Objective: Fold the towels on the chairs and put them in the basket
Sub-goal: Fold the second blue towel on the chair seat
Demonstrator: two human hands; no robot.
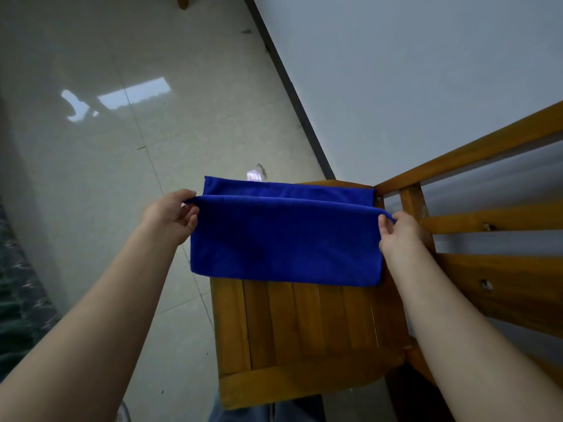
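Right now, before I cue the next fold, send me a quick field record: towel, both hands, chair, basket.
towel: blue cloth towel, doubled over, near edge on the seat, fold ridge raised between the hands
left hand: left hand, grip pinching the ridge's left end
right hand: right hand, grip pinching the ridge's right end
chair: brown slatted wooden chair, seat under the towel, back rails to the right
floor: pale glossy tiled floor
basket: not in view
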